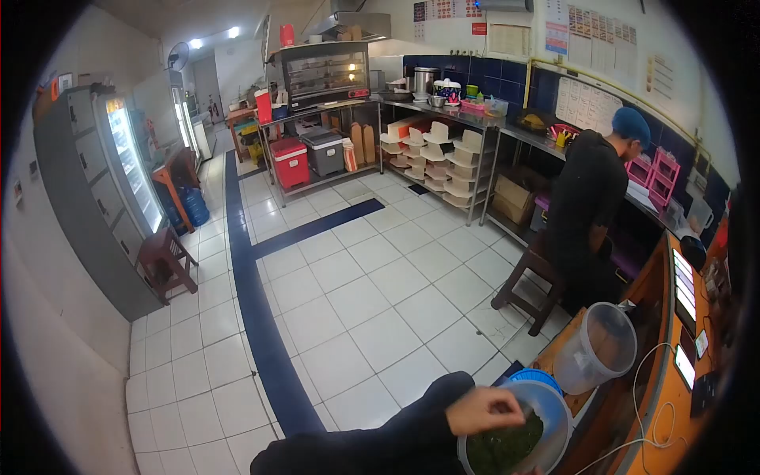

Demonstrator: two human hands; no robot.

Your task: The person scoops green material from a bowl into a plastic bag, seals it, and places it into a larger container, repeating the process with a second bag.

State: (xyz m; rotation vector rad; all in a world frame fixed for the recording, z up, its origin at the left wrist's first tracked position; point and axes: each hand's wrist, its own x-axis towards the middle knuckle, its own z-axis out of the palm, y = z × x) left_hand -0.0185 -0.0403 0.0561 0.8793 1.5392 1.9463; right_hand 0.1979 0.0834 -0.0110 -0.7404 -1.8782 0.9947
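Observation:
My left hand [484,410] reaches in from the lower left in a black sleeve. Its fingers are bunched together, pinching the dark green leaves [503,445] that fill a clear round plastic container [554,412] at the bottom right. A blue lid [535,378] lies just behind the container. Beyond it, an empty clear plastic bucket [595,348] lies tilted on the orange counter [653,380]. My right hand is out of the frame.
A person in black with a blue cap [590,198] stands at the steel counter [514,131] on the right, with a wooden stool [529,289] beside them. Shelves of white boxes [435,158], red and grey coolers [291,162], grey lockers [79,198] and a glass-door fridge [131,158] ring the white tiled floor [356,301].

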